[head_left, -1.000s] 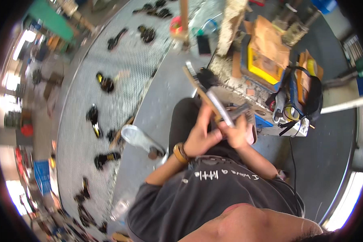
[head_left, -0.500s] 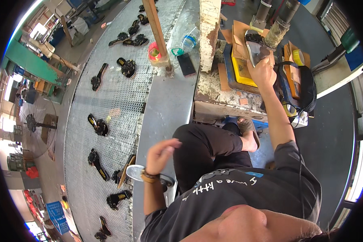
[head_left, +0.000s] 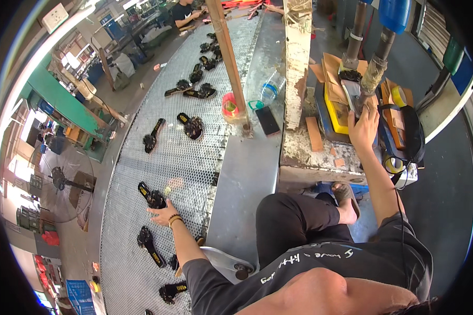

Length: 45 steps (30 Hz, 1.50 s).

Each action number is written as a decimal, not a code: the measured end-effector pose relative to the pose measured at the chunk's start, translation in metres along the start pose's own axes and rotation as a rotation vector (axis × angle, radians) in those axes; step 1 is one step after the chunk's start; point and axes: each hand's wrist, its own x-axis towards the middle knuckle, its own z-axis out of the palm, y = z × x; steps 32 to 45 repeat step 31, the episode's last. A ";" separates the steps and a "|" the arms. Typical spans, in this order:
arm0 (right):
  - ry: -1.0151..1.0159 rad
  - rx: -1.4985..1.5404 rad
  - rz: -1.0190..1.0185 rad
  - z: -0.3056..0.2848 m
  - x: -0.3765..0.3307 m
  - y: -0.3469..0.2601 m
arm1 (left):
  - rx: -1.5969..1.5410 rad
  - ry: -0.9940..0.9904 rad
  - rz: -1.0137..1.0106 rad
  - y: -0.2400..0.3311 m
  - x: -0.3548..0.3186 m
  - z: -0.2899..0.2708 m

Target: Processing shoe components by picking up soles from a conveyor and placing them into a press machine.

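The left hand (head_left: pixel 164 214) has swung out onto the perforated metal conveyor (head_left: pixel 194 157), fingers spread over a black beaded sandal (head_left: pixel 151 196); grip it squarely. The right hand (head_left: pixel 363 126) clasps the grey press lever (head_left: pixel 352 94).

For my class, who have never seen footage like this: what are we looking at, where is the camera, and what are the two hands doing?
The single view comes from a wide fisheye camera worn on a person's head, looking down, so straight edges bend. No robot: these are bare hands. The left hand reaches onto a perforated metal belt and touches a black sandal; more sandals lie along the belt. The right hand presses a sole-shaped piece under a press head on a cluttered workbench. A phone and plastic bottle lie nearby.
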 end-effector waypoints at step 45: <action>-0.155 1.244 0.650 -0.061 -0.053 -0.109 | -1.286 -2.259 -0.119 -0.024 -0.384 -0.281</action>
